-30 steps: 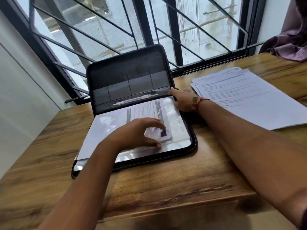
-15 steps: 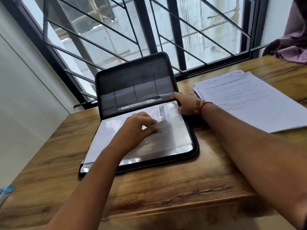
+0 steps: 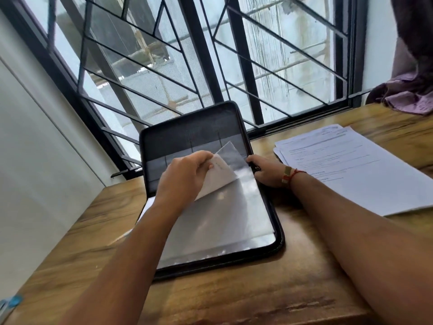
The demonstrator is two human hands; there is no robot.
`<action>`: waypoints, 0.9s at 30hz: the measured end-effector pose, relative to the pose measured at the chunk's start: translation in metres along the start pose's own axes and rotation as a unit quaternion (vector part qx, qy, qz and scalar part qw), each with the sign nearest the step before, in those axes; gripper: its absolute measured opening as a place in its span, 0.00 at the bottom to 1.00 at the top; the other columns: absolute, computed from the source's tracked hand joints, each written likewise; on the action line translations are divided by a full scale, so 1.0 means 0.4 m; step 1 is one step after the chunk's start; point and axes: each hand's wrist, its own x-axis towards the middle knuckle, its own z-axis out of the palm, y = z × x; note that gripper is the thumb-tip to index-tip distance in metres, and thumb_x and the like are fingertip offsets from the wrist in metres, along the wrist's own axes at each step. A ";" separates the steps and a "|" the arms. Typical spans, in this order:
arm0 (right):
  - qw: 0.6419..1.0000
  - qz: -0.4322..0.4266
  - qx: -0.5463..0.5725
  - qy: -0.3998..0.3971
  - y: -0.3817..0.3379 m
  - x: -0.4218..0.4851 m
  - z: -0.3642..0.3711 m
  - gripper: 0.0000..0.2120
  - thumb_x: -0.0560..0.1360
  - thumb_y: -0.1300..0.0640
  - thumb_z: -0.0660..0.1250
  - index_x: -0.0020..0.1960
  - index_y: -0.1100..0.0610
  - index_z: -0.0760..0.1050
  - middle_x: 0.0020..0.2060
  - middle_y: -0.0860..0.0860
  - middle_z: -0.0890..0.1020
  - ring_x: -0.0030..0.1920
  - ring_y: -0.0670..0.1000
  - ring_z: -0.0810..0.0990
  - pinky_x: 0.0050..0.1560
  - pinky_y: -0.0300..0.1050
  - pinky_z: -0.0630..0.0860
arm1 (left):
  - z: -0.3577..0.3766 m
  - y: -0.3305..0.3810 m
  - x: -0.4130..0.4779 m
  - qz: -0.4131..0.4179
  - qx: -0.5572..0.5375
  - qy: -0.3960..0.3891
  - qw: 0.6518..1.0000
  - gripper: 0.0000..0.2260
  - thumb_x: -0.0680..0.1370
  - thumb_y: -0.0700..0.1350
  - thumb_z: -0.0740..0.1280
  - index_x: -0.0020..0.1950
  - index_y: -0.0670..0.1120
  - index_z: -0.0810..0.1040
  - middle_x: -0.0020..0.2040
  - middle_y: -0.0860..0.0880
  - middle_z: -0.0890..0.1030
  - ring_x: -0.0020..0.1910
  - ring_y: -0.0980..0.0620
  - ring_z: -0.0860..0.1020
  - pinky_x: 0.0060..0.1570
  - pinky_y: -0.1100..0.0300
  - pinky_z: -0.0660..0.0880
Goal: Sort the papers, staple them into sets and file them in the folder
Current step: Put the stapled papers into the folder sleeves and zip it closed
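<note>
Both hands are busy: left hand (image 3: 185, 179) clenched on the raised corner of a white paper sheet (image 3: 219, 180), right hand (image 3: 267, 172) curled over the right rim of the black zip-round fabric folder (image 3: 187, 127), pinning it down. Widest of all, the brown wood-grain surface (image 3: 234, 296) carries everything. On it the folder lies open, its lid propped upright towards the window. Just to its right sits the loose stack of white printed papers (image 3: 351, 170), not yet filed. Inside the folder, a glossy clear plastic sleeve (image 3: 234, 214) bows up along with the sheet. That sheet looks feather-light and floppy, and the sleeve looks slick and likely to cling. My call: take hold at a corner, near the open edge, and feed it in flat, or it buckles.
</note>
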 end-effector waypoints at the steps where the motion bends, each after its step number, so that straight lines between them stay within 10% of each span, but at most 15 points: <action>1: 1.000 -0.002 0.002 0.002 -0.003 -0.005 -0.001 0.26 0.72 0.57 0.61 0.70 0.46 0.66 0.57 0.59 0.80 0.54 0.60 0.78 0.58 0.51 0.75 | -0.001 -0.001 0.024 0.018 0.030 0.025 0.999 0.07 0.80 0.48 0.66 0.55 0.57 0.80 0.45 0.54 0.85 0.45 0.49 0.82 0.48 0.48 0.79; 11: 1.000 -0.014 -0.019 0.021 -0.002 -0.008 0.001 0.36 0.71 0.58 0.64 0.77 0.51 0.55 0.68 0.56 0.75 0.63 0.61 0.76 0.64 0.49 0.72 | 0.035 -0.052 0.325 0.082 0.201 0.140 0.966 0.09 0.75 0.39 0.71 0.51 0.50 0.85 0.46 0.48 0.71 0.48 0.42 0.75 0.44 0.53 0.68; 23: 0.999 -0.031 -0.009 0.024 0.009 0.009 0.012 0.41 0.72 0.61 0.65 0.79 0.55 0.48 0.76 0.45 0.65 0.72 0.55 0.69 0.71 0.48 0.66 | 0.205 -0.092 0.457 -0.072 -0.003 0.129 0.989 0.07 0.78 0.35 0.62 0.42 0.40 0.77 0.45 0.46 0.73 0.40 0.43 0.74 0.38 0.54 0.69; 27: 0.999 -0.033 -0.015 0.026 0.008 0.006 0.011 0.40 0.73 0.62 0.65 0.79 0.55 0.48 0.77 0.44 0.64 0.73 0.54 0.67 0.72 0.45 0.64 | 0.232 -0.115 0.445 -0.090 -0.045 0.094 0.990 0.09 0.79 0.33 0.61 0.52 0.38 0.80 0.53 0.41 0.77 0.50 0.42 0.77 0.52 0.53 0.72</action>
